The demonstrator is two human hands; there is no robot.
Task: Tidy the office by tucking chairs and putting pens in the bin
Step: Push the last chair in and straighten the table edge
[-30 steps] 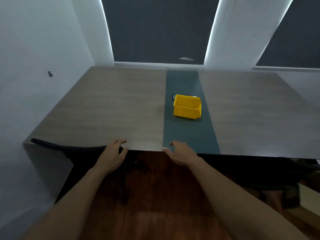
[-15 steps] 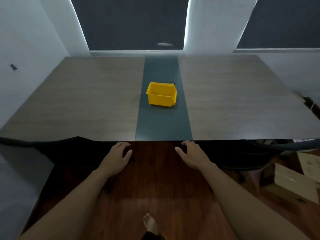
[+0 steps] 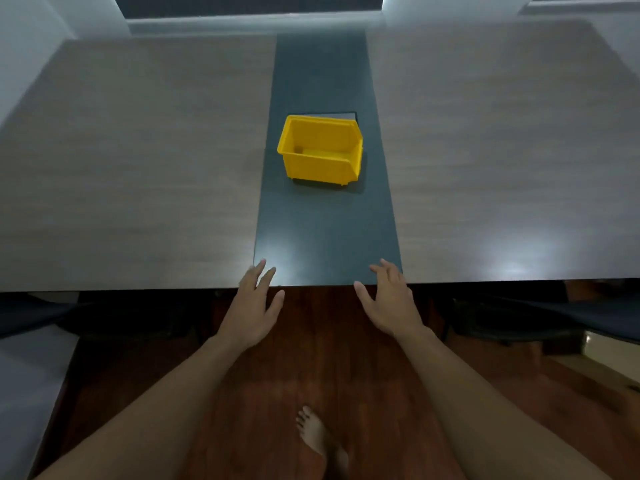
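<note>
Yellow bin (image 3: 320, 150) sits upright on the dark centre strip (image 3: 325, 237) of the bench (image 3: 138, 168), open top up, well ahead of both hands. Left hand (image 3: 252, 306) is open, fingers straight and spread, holding nothing. Its fingertips overlap the bench's near edge at the strip's left border; touching or hovering, I cannot tell. Right hand (image 3: 391, 303) mirrors it: fingers fanned, nothing in it, fingertips over the edge at the strip's right border. The two hands are apart, the strip between them.

A dark chair (image 3: 31, 313) shows at the bench's near edge on the left, another chair (image 3: 571, 317) on the right, both partly under the top. A bare foot (image 3: 317, 434) stands on the wooden floor (image 3: 318, 358).

Against half a second ago, both hands have come forward from just short of the edge to over it, and the fingers are spread wider. The bin keeps its spot on the strip, while the view has dipped lower and closer.
</note>
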